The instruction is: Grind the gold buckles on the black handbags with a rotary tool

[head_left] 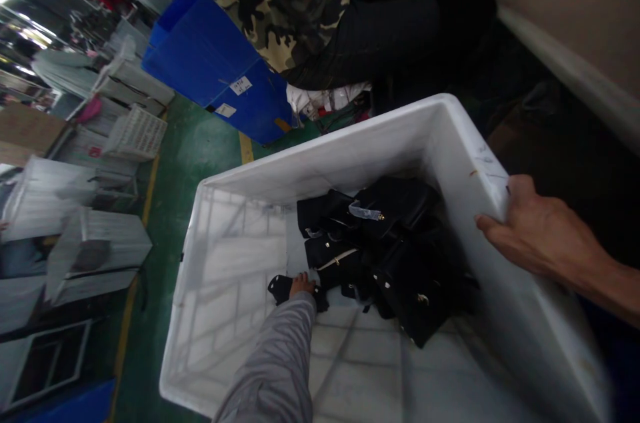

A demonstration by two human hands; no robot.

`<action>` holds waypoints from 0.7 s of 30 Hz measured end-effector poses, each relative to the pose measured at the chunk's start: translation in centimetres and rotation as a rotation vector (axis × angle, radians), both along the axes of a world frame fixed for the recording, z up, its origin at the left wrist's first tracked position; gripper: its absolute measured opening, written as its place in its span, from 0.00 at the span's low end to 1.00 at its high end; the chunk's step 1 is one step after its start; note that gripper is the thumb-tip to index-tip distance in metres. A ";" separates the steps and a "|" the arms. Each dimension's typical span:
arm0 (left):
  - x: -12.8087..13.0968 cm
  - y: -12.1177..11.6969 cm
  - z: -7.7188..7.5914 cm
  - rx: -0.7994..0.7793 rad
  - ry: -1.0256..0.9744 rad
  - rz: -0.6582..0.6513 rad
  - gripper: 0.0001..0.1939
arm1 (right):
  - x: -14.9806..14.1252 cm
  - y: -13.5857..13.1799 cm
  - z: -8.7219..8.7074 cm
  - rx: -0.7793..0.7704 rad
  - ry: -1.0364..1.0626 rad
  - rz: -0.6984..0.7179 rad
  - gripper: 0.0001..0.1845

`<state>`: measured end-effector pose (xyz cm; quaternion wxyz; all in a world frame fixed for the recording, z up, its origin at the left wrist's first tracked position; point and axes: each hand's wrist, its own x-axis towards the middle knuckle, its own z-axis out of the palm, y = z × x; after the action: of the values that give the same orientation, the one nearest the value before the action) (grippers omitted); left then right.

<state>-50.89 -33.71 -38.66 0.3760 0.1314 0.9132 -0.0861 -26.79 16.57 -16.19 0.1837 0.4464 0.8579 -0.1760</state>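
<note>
A large white plastic crate (350, 153) stands on the floor below me. Several black handbags with gold fittings (395, 250) lie heaped at its right side. My left hand (302, 284), in a grey sleeve, reaches down to the crate's bottom and rests on a small black bag piece (280, 288); its fingers are mostly hidden. My right hand (535, 233), bare-armed, holds the crate's right rim with thumb and fingers closed over the edge.
A person in a camouflage top and dark trousers (280, 3) sits beyond the crate. A blue bin (210, 63) stands behind it on the green floor with yellow lines. White crates and baskets (135, 133) are stacked at left. A table edge (570, 70) runs along the right.
</note>
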 end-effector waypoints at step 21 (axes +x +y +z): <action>6.1 7.3 39.8 1.091 0.134 0.411 0.25 | 1.7 -4.0 5.4 0.100 0.467 -0.106 0.21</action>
<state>-44.79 -26.43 1.19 0.2043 0.1204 0.8541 0.4628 -25.10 12.60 -10.76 -0.0516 0.4465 0.8601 -0.2411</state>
